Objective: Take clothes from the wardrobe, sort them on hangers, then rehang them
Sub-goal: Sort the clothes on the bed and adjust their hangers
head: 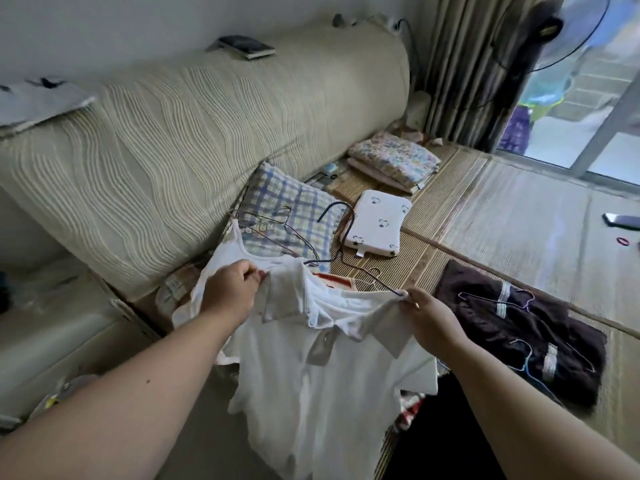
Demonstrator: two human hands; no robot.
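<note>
At frame centre, the left hand [239,289] and right hand [429,320] pinch the limp white collared shirt [311,375] by its shoulders; it could snag the dark wire hangers [325,211] behind.

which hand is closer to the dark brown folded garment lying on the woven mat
Right. The right hand pinches the white collared shirt close beside the dark brown folded garment; the left hand grips the shirt's other shoulder, farther off.

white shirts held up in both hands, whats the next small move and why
Probably release the right hand and take a loose hanger lying just beyond. The white shirt hangs pinched at its shoulders by it and the left hand, and no hanger shows in its collar.
</note>
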